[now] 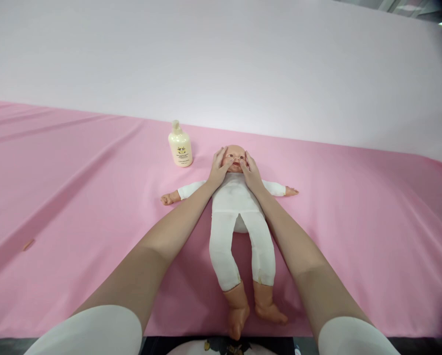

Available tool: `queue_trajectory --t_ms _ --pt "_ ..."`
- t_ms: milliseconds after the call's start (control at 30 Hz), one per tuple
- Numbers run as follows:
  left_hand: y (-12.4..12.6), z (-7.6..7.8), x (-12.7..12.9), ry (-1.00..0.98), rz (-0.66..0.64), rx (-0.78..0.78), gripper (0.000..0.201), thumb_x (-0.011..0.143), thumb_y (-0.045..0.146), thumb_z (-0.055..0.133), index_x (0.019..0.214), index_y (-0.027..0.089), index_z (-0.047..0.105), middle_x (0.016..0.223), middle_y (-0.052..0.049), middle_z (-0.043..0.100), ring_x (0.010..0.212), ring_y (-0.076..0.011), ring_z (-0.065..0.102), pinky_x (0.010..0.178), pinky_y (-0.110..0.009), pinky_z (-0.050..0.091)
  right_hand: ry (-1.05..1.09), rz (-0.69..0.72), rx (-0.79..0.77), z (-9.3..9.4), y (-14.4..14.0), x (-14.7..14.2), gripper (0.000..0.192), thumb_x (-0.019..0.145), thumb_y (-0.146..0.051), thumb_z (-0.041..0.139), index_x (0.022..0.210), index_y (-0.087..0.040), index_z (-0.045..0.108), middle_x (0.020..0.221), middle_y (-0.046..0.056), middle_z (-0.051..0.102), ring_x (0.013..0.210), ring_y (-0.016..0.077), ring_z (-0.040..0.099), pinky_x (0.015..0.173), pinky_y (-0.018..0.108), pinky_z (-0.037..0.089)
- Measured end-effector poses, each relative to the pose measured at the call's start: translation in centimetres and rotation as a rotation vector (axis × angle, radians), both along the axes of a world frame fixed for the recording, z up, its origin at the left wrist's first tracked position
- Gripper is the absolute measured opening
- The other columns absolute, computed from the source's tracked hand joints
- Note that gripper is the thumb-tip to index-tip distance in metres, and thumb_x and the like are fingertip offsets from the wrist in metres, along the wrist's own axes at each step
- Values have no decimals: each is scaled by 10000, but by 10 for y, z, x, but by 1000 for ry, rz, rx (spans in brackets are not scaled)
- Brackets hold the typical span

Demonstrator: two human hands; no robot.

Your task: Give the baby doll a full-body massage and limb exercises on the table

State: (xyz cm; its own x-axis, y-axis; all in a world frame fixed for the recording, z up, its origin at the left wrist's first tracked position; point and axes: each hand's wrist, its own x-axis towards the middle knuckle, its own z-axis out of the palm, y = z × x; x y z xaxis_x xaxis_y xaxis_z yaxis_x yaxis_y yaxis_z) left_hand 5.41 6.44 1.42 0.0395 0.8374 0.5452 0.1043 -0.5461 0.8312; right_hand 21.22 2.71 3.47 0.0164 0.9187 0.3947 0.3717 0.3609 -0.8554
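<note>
A baby doll (237, 195) in a white cloth body lies on its back, its feet towards me and its arms spread to the sides. My left hand (218, 167) rests along the left side of the doll's head (235, 151), with the thumb on the cheek near the mouth. On the opposite side, my right hand (251, 170) lies the same way, thumb against the other cheek. The fingers of both hands are stretched out, and the palms partly cover the sides of the head. Between my thumbs the doll's mouth shows.
A cream pump bottle (181, 148) with a dark printed label stands upright left of the doll's head. Pink cloth (106, 207) with some creases covers the table. At far left lies a small orange-brown piece (28, 244). A white surface (206, 64) rises behind the cloth.
</note>
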Motion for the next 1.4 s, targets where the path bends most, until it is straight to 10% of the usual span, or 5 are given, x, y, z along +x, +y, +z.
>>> queue_trajectory --t_ms 633,1100,1400 --pt "13 -12 3 -155 -2 -52 613 944 628 383 1328 183 560 1478 -124 507 1402 -222 454 1207 -404 331 175 -18 -18 -11 12 9 689 909 -653 367 1424 -208 472 1514 83 475 1410 217 431 1203 439 331" --pt "-1 1 5 -136 -5 -269 853 745 505 748 1446 179 388 1562 -159 365 1461 -295 353 1207 -406 316 250 4 -11 -12 12 9 596 899 -601 447 1371 -242 509 1489 58 500 1387 205 452 1181 405 365" --pt "-4 7 4 -168 -35 -305 689 810 398 670 1411 184 410 1548 -129 393 1453 -257 363 1200 -355 316 269 -34 -83 -14 12 4 591 874 -605 496 1334 -237 523 1457 69 524 1383 220 459 1201 414 335"
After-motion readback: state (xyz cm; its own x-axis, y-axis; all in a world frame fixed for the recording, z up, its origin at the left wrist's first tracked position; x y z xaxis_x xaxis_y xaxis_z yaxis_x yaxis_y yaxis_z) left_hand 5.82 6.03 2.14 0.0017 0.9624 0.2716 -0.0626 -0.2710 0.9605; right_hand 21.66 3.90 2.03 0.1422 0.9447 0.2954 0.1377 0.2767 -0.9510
